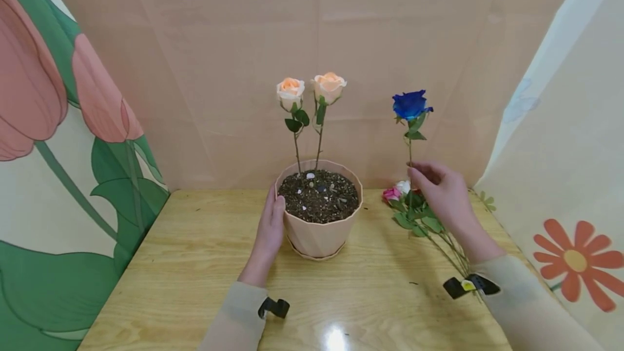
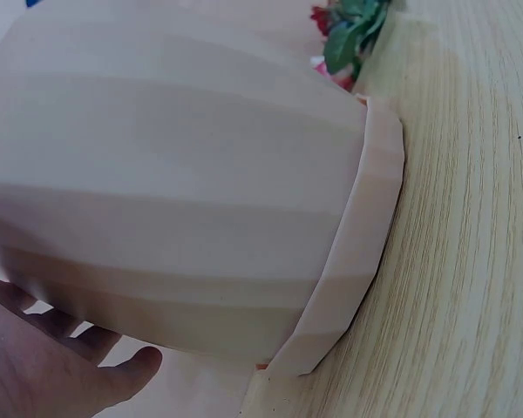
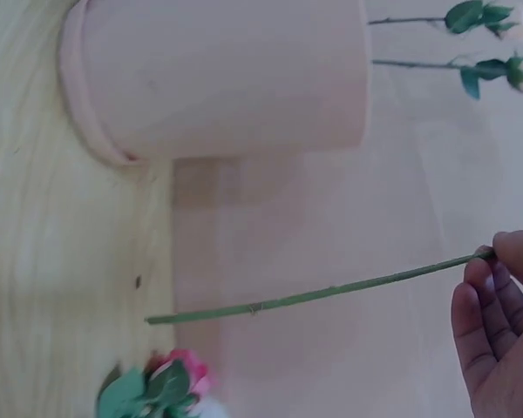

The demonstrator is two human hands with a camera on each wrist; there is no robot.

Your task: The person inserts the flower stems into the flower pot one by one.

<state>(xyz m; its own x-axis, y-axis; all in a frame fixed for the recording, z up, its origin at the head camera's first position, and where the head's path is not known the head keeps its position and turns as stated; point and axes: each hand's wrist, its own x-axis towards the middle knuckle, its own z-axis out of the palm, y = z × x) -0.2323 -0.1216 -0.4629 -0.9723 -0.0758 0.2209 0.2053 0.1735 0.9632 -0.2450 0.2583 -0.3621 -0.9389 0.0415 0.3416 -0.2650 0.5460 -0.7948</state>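
A pale pink pot (image 1: 319, 237) of dark soil (image 1: 317, 199) holds two upright peach roses (image 1: 291, 91). Against the pot's left side rests my left hand (image 1: 268, 226), fingers fairly straight; the left wrist view shows that hand (image 2: 61, 366) beside the pot wall (image 2: 157, 174). To the right of the pot, my right hand (image 1: 446, 194) pinches the stem of a blue rose (image 1: 410, 105), held upright above the other flowers. In the right wrist view the thumb and fingers of the hand (image 3: 506, 322) grip the green stem (image 3: 331, 291), whose lower end hangs free of the pot.
Several roses, pink (image 1: 391, 194) and white (image 1: 403, 187) among them, lie on the wooden table (image 1: 195, 286) at the right, under my right hand. The pot stands in a saucer (image 1: 317, 256). A plain pink backdrop (image 1: 234, 69) rises behind the table, with flower-printed sheets at both sides.
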